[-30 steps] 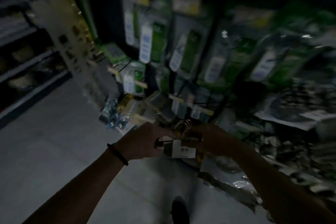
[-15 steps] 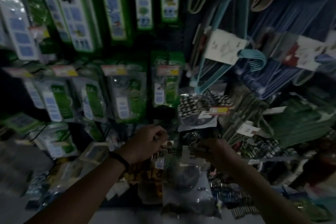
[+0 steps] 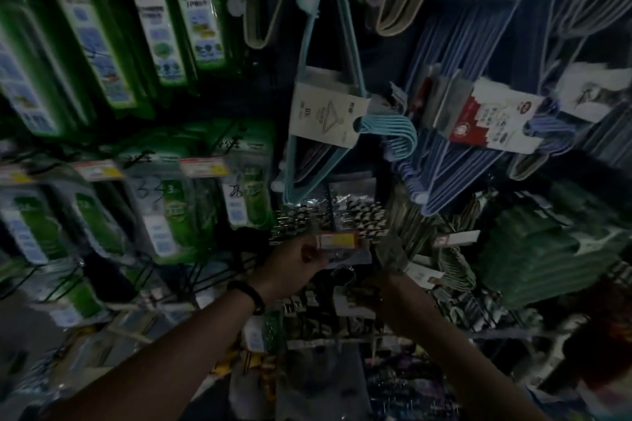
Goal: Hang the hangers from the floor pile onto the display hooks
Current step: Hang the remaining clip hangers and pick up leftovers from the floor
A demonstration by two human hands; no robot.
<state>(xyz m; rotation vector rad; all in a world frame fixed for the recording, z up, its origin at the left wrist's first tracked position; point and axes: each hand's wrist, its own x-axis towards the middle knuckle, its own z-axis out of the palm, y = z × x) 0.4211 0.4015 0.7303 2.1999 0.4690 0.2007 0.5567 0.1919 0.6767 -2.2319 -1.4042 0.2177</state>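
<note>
I see my right hand (image 3: 393, 297) curled round a dim bundle of hangers (image 3: 343, 301) with thin wire hooks and a white paper label. It is held low against the display, just under a red-and-yellow price tag (image 3: 337, 239). My left hand (image 3: 294, 267) is at that tag with fingers bent, but I cannot tell whether it pinches anything. Smooth pale-blue plastic hangers (image 3: 307, 79) in a card sleeve hang above.

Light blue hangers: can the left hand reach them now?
Probably yes: the light blue hangers hang above the left hand with nothing in front, though that hand seems busy by a price tag.
</note>
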